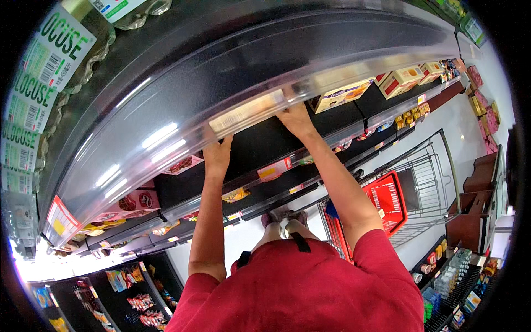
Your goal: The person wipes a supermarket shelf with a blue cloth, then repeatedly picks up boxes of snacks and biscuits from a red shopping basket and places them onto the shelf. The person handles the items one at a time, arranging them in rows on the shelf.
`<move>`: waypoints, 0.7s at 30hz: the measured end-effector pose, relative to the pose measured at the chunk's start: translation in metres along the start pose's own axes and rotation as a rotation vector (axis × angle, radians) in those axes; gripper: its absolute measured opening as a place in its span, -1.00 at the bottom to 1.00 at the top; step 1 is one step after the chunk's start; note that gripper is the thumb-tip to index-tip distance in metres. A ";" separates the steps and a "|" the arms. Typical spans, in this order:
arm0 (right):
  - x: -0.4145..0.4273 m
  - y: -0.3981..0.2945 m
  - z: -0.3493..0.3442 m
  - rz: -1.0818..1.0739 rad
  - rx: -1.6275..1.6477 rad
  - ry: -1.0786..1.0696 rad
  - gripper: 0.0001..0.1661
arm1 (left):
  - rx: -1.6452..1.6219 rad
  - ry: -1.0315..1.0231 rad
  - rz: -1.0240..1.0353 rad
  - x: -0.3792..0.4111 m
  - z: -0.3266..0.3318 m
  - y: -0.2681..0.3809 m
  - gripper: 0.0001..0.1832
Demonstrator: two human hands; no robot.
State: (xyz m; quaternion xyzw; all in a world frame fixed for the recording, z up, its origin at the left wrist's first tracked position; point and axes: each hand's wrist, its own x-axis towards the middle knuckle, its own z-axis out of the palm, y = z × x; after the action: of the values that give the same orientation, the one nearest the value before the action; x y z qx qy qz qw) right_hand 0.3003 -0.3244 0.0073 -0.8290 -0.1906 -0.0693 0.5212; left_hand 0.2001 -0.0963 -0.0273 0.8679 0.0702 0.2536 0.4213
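Note:
A pale yellow packaged box (251, 113) is seen through the clear plastic front edge (348, 76) of the upper shelf, which blurs its print. My left hand (218, 151) grips its left end, with the thumb toward me. At the other end my right hand (296, 118) holds it, its fingertips partly hidden behind the plastic. Beneath the box lies the black surface of a lower shelf (257, 147). Right of my right hand, a cream and purple box (342, 94) stands on that same shelf.
The black upper shelf (249, 50) overhangs both hands. Bottles with green labels (31, 116) line its left side. Red boxes (130, 203) sit at lower left. A wire shopping cart (431, 199) with a red basket (386, 203) stands at my right, near a brown cabinet (468, 224).

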 end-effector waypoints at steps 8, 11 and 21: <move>0.005 -0.005 0.009 -0.001 -0.113 -0.021 -0.17 | 0.125 -0.019 0.075 0.005 0.000 -0.017 -0.41; 0.008 0.027 0.021 -0.178 -0.258 0.036 -0.18 | 0.188 -0.020 0.043 0.004 0.003 -0.011 -0.41; 0.011 0.018 0.027 -0.096 -0.193 0.068 -0.25 | 0.103 -0.019 -0.059 0.006 0.003 -0.004 -0.40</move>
State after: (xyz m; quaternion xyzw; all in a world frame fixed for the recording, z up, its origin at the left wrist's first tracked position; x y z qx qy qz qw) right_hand 0.3149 -0.3047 -0.0167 -0.8623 -0.2048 -0.1402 0.4413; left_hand 0.2070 -0.0935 -0.0296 0.8883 0.1049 0.2290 0.3840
